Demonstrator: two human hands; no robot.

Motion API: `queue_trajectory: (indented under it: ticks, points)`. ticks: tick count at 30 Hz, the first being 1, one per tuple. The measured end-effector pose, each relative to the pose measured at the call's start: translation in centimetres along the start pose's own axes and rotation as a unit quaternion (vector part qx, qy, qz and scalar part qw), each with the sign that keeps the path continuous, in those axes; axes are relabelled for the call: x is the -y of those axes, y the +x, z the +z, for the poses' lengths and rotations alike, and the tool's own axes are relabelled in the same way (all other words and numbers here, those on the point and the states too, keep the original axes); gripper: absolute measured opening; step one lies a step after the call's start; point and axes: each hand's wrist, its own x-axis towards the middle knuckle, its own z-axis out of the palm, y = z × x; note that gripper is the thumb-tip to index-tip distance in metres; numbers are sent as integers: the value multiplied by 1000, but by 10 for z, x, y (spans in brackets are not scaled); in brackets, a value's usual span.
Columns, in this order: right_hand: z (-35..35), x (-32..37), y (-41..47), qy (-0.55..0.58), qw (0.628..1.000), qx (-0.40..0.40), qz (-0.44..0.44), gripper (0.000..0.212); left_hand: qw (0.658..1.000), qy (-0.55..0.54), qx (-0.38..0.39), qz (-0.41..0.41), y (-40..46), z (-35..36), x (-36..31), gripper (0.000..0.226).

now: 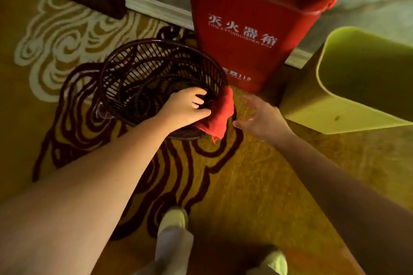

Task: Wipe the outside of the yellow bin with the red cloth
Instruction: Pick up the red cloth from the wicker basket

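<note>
Head view, working upward from the bottom of the frame: I see my two feet in pale shoes (173,219) on the patterned carpet (257,185), and both forearms reaching up toward the middle. My left hand (185,108) is at the near rim of the dark slatted basket (156,73), its grip closed on the red cloth (220,114), which hangs bunched over the basket's right edge. My right hand (261,116) is just right of the cloth, palm turned toward it, fingers spread and holding nothing; it is near the cloth but not touching it.

Beyond that, the red fire extinguisher box (257,35) stands at upper centre against the wall. The yellow bin (348,87) sits at the right edge of the frame, tilted, mouth facing up and left, its long flat outer side running along the lower right toward me.

I judge the cloth has to travel rightward, past my right hand, to reach that side. The right hand is clearly the nearer one to the bin, so a handover looks sensible.
</note>
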Motion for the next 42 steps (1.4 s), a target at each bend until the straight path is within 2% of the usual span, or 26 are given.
queue_trajectory:
  ticks: [5, 9, 12, 15, 19, 23, 28, 32, 34, 36, 37, 39, 40, 42]
  points:
    - [50, -43, 37, 42, 998, -51, -18, 79, 994, -87, 43, -43, 51, 32, 46, 56]
    - [84, -66, 69, 129, 987, -87, -48, 86, 994, -85, 71, -21, 90, 50, 62, 30]
    - [104, -75, 84, 264, 958, -95, -63, 78, 992, -90, 88, 3, 106, 52, 62, 8]
    - [113, -75, 82, 393, 915, -61, -64, 67, 992, -88, 87, 15, 104, 49, 57, 12]
    - [110, -56, 71, 471, 879, -73, -22, 58, 995, -98, 22, 15, 86, 52, 47, 22]
    - [115, -46, 69, 482, 871, -98, 19, 60, 995, -86, -15, 39, 77, 49, 43, 17]
    - [110, -33, 73, 419, 884, -203, 33, 40, 990, -120, -50, 57, 65, 45, 38, 21]
    - [111, -30, 63, 411, 886, -210, 50, 35, 992, -89, -42, 75, 54, 41, 25, 23]
    - [101, -31, 55, 452, 870, -197, 22, 34, 991, -84, -40, 92, 51, 38, 15, 24]
    - [78, -35, 44, 472, 860, -193, -38, 44, 988, -98, -23, 114, 48, 34, 2, 23]
    - [64, -40, 36, 422, 877, -216, -75, 54, 987, -97, -8, 129, 45, 32, -6, 21]
    - [31, -54, 21, 204, 920, -297, -154, 79, 983, -67, 33, 165, 39, 29, -24, 21]
    - [16, -60, 10, 89, 924, -318, -193, 88, 980, -46, 58, 184, 36, 29, -34, 22]
    - [-13, -67, -10, -92, 919, -291, -249, 89, 970, -6, 107, 218, 30, 32, -55, 24]
